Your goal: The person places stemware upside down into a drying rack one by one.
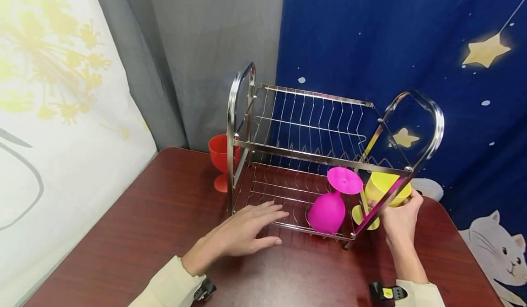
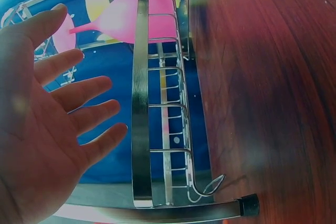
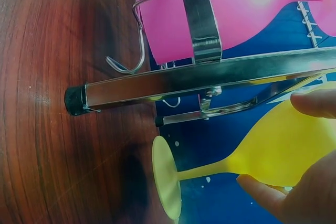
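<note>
- The right hand [image 1: 401, 220] grips a yellow goblet [image 1: 379, 185] by its bowl, thumb and fingers curled round it.
- That goblet is upright just beyond the right end of a chrome two-tier dish rack [image 1: 288, 152]; whether its foot touches the worktop [image 1: 144, 220] I cannot tell.
- The left hand [image 1: 247, 229] is spread wide, fingers extended, at the near left side of the rack's lower tier [image 1: 296, 228]; the left wrist view shows its fingertips just beside a metal rail.
- A magenta goblet [image 1: 327, 213] sits upside down in the right part of the lower tier, foot up and slightly tilted.
- A red goblet [image 1: 218, 156] stands upright at the far left, partly behind the rack's left frame.
- Behind the rack hang a grey curtain [image 1: 218, 46] and, to the right, a blue curtain [image 1: 350, 37] with stars.
</note>
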`<state>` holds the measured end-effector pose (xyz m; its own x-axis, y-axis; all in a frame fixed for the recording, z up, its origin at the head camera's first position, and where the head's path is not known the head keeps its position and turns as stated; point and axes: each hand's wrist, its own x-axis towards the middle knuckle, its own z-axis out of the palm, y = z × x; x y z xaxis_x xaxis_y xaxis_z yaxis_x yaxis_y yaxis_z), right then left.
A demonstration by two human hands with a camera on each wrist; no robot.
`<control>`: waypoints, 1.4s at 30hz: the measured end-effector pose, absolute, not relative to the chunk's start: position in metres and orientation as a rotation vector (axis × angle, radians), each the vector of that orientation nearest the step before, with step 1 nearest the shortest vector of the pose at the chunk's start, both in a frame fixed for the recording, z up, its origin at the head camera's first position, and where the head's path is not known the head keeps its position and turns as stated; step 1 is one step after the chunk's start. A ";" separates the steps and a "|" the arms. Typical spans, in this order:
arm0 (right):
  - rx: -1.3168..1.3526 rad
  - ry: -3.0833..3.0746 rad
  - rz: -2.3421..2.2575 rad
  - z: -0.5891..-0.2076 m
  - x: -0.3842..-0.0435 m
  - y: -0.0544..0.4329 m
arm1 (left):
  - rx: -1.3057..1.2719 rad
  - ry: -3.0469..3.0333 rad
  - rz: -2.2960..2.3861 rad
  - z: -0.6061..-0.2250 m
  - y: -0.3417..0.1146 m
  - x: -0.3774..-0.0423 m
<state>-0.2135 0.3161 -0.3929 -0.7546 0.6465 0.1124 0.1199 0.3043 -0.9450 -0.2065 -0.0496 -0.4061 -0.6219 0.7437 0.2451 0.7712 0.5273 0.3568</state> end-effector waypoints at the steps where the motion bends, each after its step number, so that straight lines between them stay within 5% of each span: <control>1: -0.685 -2.101 1.450 -0.393 -0.213 0.316 | -1.335 -2.691 -0.673 -0.406 -0.050 -0.206; 42: -0.395 -1.791 1.669 -0.379 -0.183 0.311 | -1.324 -2.694 -0.769 -0.409 -0.054 -0.206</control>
